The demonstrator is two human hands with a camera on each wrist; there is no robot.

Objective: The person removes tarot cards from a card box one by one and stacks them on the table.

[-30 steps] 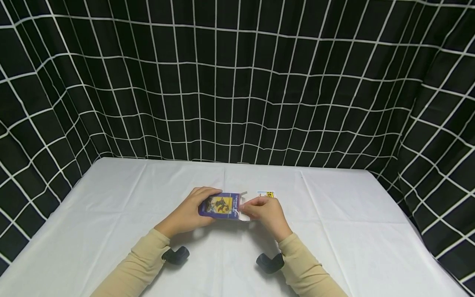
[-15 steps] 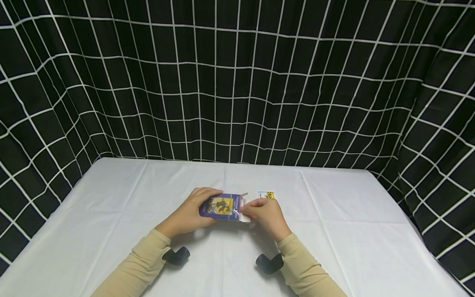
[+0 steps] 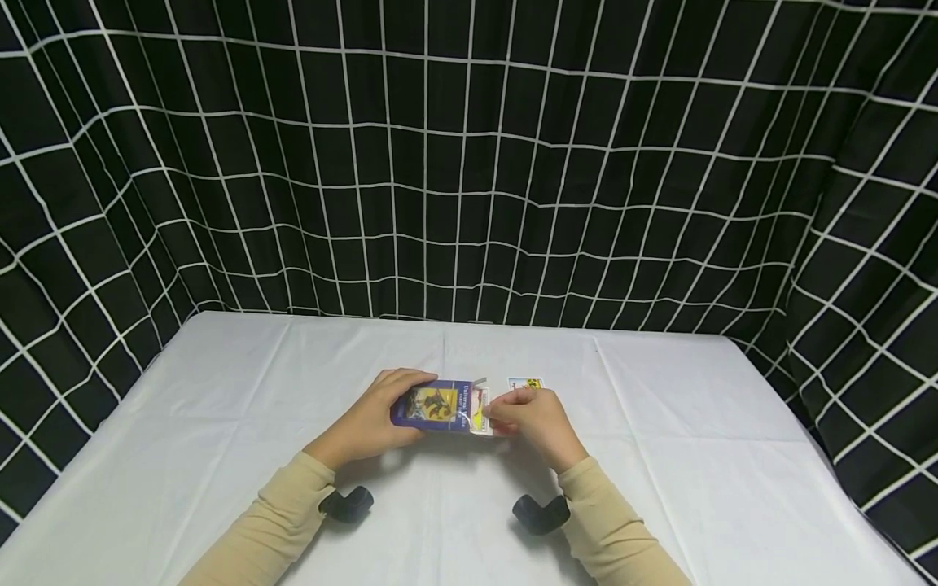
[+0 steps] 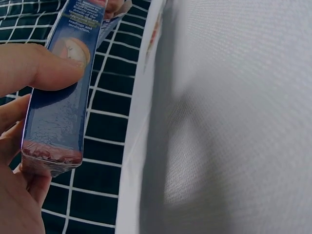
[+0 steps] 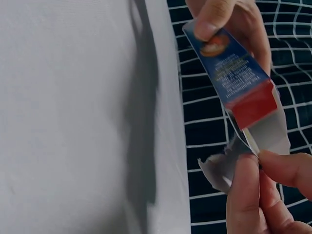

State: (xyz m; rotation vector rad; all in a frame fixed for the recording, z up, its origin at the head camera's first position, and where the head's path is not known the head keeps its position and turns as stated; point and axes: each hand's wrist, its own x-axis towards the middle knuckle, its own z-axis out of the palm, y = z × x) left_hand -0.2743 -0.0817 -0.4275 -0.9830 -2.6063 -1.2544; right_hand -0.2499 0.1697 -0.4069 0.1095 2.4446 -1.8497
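By the left hand, a blue card box is gripped, the thumb pressed flat on its narrow side and the other fingers wrapped behind. By the thumb and fingertips of the right hand, brought tightly together, a picture card is pinched at the box's open end. Part of the card is shown outside the box, directly between the two hands; whether more cards are pinched with it cannot be told. The box is held clear above the white tablecloth.

Two hands and one box are counted, and one loose card is seen lying on the cloth just beyond the right hand, by which its near part is hidden. The open end is flanked by a pale flap and a ragged grey piece. A black device is worn at each wrist, below tan sleeves. The table is backed by a black curtain lined with a white grid.
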